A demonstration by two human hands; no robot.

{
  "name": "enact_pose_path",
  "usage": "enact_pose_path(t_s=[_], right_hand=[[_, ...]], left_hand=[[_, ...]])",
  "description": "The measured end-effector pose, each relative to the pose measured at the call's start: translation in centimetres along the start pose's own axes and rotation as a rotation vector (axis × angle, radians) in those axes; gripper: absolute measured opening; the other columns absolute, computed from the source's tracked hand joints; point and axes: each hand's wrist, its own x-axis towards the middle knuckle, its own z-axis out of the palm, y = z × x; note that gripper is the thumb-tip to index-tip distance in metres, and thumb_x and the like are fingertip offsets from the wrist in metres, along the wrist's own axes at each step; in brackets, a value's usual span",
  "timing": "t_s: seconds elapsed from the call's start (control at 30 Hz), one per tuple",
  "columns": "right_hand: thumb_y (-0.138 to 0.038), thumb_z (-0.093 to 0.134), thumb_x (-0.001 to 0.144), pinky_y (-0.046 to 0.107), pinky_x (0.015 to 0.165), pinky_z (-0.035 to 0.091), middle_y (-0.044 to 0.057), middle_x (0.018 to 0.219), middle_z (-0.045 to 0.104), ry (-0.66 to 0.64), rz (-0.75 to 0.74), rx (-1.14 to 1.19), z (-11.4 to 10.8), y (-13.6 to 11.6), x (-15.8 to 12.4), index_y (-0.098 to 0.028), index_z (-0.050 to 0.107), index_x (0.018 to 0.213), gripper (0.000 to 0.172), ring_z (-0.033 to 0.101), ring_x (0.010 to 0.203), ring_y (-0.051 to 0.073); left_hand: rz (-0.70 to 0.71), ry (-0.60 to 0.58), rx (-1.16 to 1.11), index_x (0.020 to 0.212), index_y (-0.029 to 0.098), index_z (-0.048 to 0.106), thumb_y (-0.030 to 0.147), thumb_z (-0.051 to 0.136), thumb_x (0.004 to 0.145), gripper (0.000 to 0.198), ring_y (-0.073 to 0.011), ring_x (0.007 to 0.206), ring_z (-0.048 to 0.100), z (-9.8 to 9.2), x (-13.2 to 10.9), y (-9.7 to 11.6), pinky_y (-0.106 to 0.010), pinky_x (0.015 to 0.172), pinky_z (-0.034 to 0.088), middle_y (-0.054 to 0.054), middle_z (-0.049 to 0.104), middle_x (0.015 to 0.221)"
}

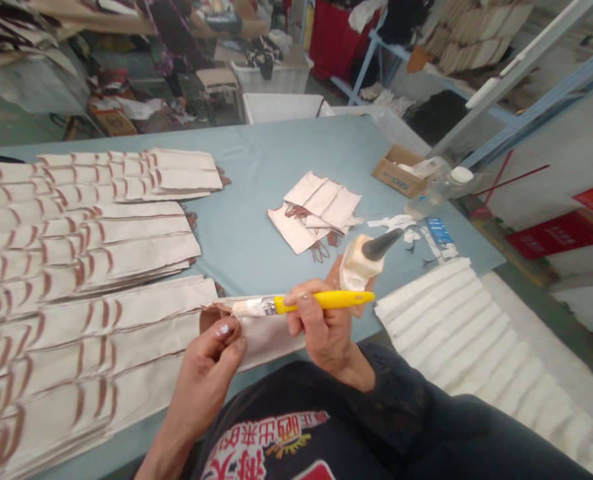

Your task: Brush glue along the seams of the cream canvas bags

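Observation:
My right hand is closed round a yellow-handled brush and a white glue bottle with a dark nozzle. The brush's white bristles rest on the upper edge of a beige paper bag. My left hand pinches the near left end of that bag, fingers closed on it, just in front of my dark shirt.
Rows of overlapping beige bags with brown handles cover the left of the blue table. A small pile of bags lies mid-table, a cardboard box and plastic bottle at the right edge. White folded strips lie right.

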Motion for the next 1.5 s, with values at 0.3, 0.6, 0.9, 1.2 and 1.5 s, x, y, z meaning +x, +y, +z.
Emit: enact_pose_path(t_s=[0.3, 0.6, 0.9, 1.2, 1.5], right_hand=[[-0.055, 0.057, 0.105, 0.016, 0.037, 0.035, -0.009, 0.047, 0.049, 0.055, 0.164, 0.194, 0.5, -0.8, 0.3, -0.02, 0.066, 0.087, 0.041, 0.044, 0.036, 0.006], [-0.061, 0.063, 0.099, 0.017, 0.037, 0.032, -0.008, 0.042, 0.051, 0.195, 0.259, 0.194, -1.8, -2.2, 2.0, -0.019, 0.069, 0.081, 0.046, 0.04, 0.034, 0.006], [-0.063, 0.061, 0.097, 0.019, 0.036, 0.023, -0.011, 0.039, 0.039, -0.061, 0.5, 0.164, -1.5, -3.2, 1.4, -0.019, 0.061, 0.074, 0.05, 0.03, 0.033, 0.005], [-0.056, 0.062, 0.098, 0.018, 0.035, 0.026, -0.01, 0.04, 0.042, -0.004, 0.447, 0.118, -1.9, -4.2, 1.0, -0.019, 0.062, 0.073, 0.044, 0.034, 0.033, 0.005], [-0.054, 0.06, 0.101, 0.017, 0.034, 0.028, -0.009, 0.043, 0.043, 0.06, 0.356, 0.128, -2.1, -3.9, -0.7, -0.02, 0.063, 0.077, 0.042, 0.036, 0.032, 0.006]], left_hand=[[0.45, 0.11, 0.374, 0.067, 0.021, 0.059, 0.009, 0.052, 0.09, 0.027, -0.0082, 0.046, 0.047, 0.2, 0.5, -0.2, -0.018, 0.046, 0.038, 0.008, 0.053, 0.055], [0.807, 0.039, 0.536, 0.078, 0.024, 0.05, -0.004, 0.055, 0.09, 0.031, -0.0119, 0.06, 0.053, -0.8, 1.1, -0.9, -0.025, 0.063, 0.043, 0.006, 0.051, 0.065], [0.895, 0.027, 0.631, 0.083, 0.022, 0.057, -0.002, 0.056, 0.094, 0.027, -0.0174, 0.065, 0.057, -0.6, 0.6, -1.6, -0.03, 0.067, 0.046, 0.001, 0.059, 0.066], [0.89, 0.047, 0.63, 0.075, 0.022, 0.057, -0.001, 0.056, 0.093, 0.03, -0.0181, 0.063, 0.06, -0.1, 0.4, -1.2, -0.03, 0.064, 0.047, 0.0, 0.06, 0.062], [0.871, 0.022, 0.642, 0.074, 0.021, 0.06, -0.002, 0.056, 0.093, 0.03, -0.0179, 0.06, 0.057, 0.8, 0.6, -1.5, -0.032, 0.064, 0.045, 0.001, 0.058, 0.061]])
